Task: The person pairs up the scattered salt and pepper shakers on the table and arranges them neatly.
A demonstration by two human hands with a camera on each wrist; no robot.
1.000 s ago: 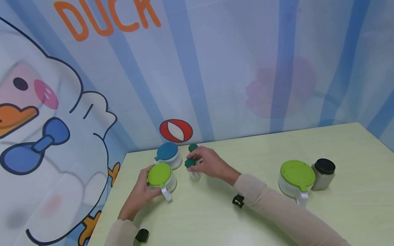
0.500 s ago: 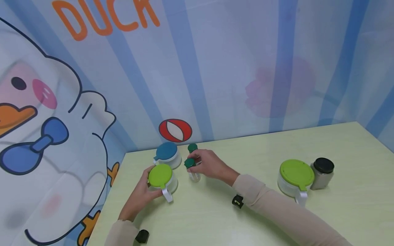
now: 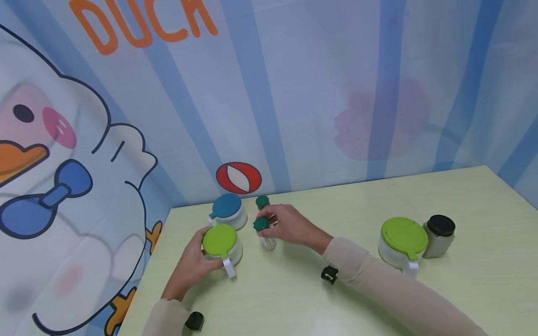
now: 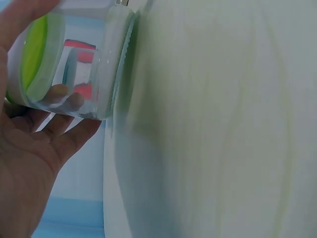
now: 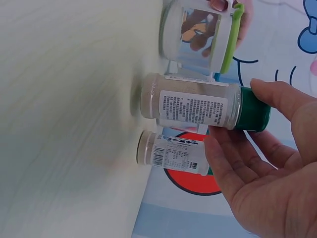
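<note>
Below a blue-striped backdrop (image 3: 319, 102) spreads the pale tabletop (image 3: 344, 210), with the handling all gathered toward the person's left. Well off to the right sit a spare lime-lidded jar (image 3: 404, 237) and, just beside it, a black-lidded jar (image 3: 439, 237). The left hand (image 3: 193, 263) is curled round the held jar (image 3: 220, 240), which also has a lime lid; whether its base sits flat, I can't tell from here. Close behind that is a blue-lidded jar (image 3: 227, 206). To the right of the held jar, near but apart, is the front bottle (image 5: 193, 100), slim, its long axis close to upright. The right hand (image 3: 290, 226), its arm slanting in from the right, is the nearer one, already pinching that bottle at the top. A similar rear bottle (image 5: 173, 151) stands upright just behind. Smallest is the front bottle's green cap (image 5: 253, 110), where that pinch sits, high above the base.
</note>
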